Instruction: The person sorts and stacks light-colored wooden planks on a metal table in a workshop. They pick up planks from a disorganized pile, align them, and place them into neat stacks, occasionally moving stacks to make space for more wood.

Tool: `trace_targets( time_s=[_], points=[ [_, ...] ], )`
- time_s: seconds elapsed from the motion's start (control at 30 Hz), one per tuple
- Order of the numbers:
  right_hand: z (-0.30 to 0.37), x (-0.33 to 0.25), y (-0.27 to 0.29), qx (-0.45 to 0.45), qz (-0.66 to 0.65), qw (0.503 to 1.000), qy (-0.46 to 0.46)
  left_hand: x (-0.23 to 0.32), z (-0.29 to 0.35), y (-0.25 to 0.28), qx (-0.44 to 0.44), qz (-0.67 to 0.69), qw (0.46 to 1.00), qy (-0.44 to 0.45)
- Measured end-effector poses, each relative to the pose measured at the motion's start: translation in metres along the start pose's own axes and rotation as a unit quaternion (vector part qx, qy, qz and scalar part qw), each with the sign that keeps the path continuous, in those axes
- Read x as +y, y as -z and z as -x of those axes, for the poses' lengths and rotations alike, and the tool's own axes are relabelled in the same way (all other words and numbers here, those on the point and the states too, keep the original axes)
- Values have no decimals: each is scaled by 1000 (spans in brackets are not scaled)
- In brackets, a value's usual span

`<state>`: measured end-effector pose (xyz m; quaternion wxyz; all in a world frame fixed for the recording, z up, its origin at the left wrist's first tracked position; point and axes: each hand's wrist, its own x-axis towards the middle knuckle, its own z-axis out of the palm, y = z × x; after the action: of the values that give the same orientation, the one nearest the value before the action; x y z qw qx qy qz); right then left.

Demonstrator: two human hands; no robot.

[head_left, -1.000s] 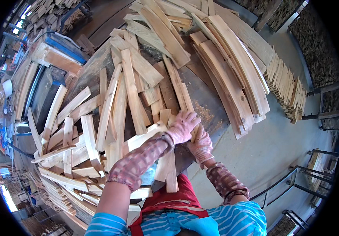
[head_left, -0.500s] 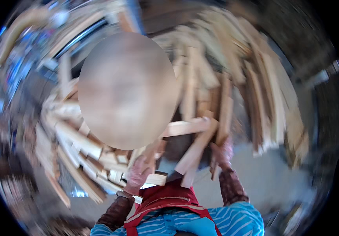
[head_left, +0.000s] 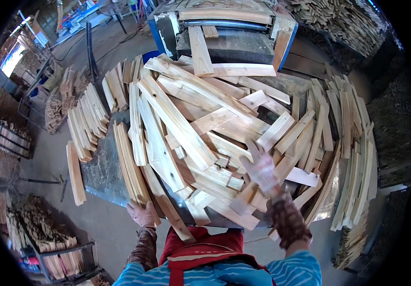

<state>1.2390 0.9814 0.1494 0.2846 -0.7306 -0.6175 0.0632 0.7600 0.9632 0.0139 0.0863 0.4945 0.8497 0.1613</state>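
Observation:
My left hand, in a pale work glove, is closed at the near ends of long wooden strips lying side by side along the table's left part. Over the right side of a jumbled heap of planed boards, my right hand is open with its gloved fingers apart, slightly blurred. Short boards and blocks lie under and around it, and whether it touches one I cannot tell. A darker plank slants past my left hand, its end at my red apron.
A planing machine stands beyond the heap, a board sticking out of it. Stacked strips line the table's left and right sides. More wood is piled at the back right and on a lower-left rack.
The view has swung from a smeared picture to a steady one. My left hand has shifted to the strips on the left. My right hand has moved away from an upright board, onto the heap.

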Motion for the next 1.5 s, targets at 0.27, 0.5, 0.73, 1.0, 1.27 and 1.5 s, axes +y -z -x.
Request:
trace_targets(
  time_s=[0.27, 0.5, 0.73, 1.0, 1.27, 1.5],
  points=[
    [-249, -61, -80, 90, 87, 988, -86, -11, -87, -12, -185, 305, 927, 116],
    [-346, -96, -111, 2, -4, 969, -247, 12, -89, -19, -135, 89, 986, 31],
    [-262, -88, -49, -34, 49, 990, -130, 30, -82, 1, -161, 48, 978, 120],
    [-53, -8, -9, 158, 133, 978, 11, 37, -40, -17, -142, 54, 983, 100],
    [18, -76, -35, 124, -99, 984, -76, 170, -62, 8, -181, 387, 891, -152],
    [-41, -105, -61, -92, -20, 977, 190, 253, -62, 60, -538, 610, 582, 12]
  ],
)
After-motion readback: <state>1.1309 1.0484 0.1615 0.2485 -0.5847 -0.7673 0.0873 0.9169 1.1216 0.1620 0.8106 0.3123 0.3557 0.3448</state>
